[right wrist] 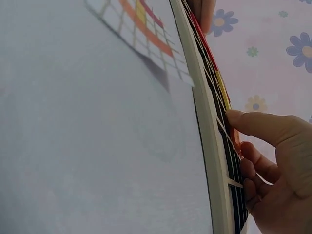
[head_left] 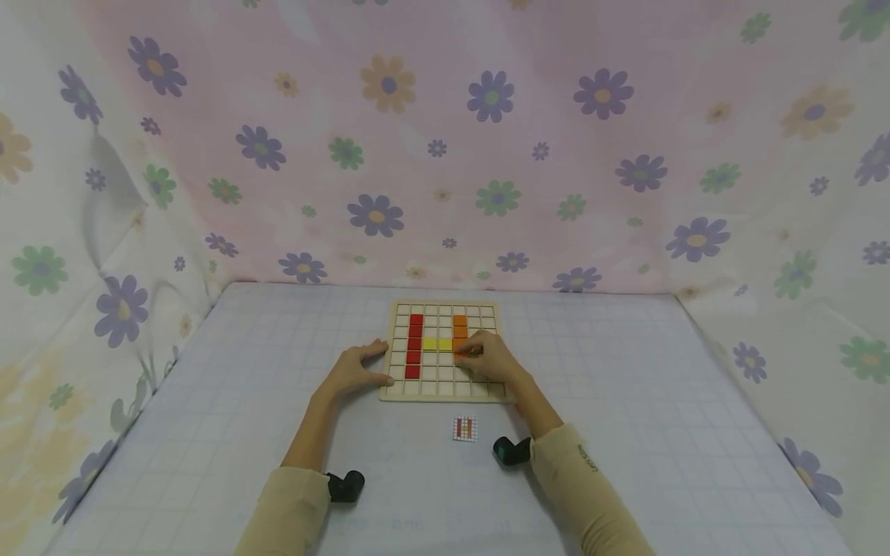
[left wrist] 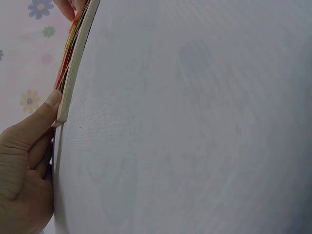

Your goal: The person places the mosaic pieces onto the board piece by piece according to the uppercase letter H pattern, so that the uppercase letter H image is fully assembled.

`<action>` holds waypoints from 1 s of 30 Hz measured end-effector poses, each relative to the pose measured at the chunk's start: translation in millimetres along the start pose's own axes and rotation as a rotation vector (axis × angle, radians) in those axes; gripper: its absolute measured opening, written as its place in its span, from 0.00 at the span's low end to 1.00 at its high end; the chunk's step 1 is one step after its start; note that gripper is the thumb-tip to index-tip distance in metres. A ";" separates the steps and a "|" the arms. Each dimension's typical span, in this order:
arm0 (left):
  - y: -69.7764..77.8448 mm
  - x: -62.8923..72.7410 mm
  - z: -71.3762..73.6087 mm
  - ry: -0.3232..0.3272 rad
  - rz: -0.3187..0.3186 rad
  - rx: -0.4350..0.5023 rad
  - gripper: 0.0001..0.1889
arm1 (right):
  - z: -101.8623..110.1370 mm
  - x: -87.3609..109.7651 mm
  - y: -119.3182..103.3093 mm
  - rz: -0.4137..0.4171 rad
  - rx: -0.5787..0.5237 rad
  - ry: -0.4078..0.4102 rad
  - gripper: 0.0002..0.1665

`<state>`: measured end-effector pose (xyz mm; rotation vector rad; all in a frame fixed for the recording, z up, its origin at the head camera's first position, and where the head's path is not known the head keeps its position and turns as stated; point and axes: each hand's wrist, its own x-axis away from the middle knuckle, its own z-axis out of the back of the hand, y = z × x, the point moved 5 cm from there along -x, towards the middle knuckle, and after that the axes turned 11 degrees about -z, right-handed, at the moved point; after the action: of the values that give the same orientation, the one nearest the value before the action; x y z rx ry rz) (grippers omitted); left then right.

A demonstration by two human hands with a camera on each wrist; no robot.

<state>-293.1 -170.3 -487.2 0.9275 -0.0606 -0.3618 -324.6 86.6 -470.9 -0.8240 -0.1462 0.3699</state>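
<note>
A wooden grid board [head_left: 445,401] lies flat on the table, with a red column of tiles [head_left: 414,342], two yellow tiles [head_left: 437,344] and an orange column [head_left: 460,320] forming an H shape. At the board's left edge my left hand [head_left: 353,369] rests, thumb near the lower corner and fingers spread apart from it. Over the lower orange column, my right hand [head_left: 492,357] pinches an orange tile [right wrist: 236,139] between thumb and fingers, at the grid's surface. The fingers partly hide that tile and the cells around it.
A small pattern card [head_left: 465,428] with a matching coloured H lies in front of the board. Dark wrist cameras [head_left: 345,486] sit at both sleeves. Flowered cloth [head_left: 445,154] hangs behind and on both sides of the table.
</note>
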 end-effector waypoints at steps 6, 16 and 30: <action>1.1 0.2 -0.3 -0.002 0.010 -0.002 0.40 | 1.0 0.8 1.2 -0.025 0.005 0.034 0.13; -0.7 -0.6 -1.7 -0.005 0.005 -0.016 0.41 | 6.4 5.2 5.0 0.038 -0.093 0.116 0.17; -0.9 -1.1 -1.4 -0.001 -0.001 -0.009 0.41 | 6.5 3.9 7.1 0.013 -0.096 0.027 0.17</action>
<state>-294.2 -169.3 -488.6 0.9189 -0.0590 -0.3634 -324.5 96.9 -471.8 -0.9244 -0.1344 0.3658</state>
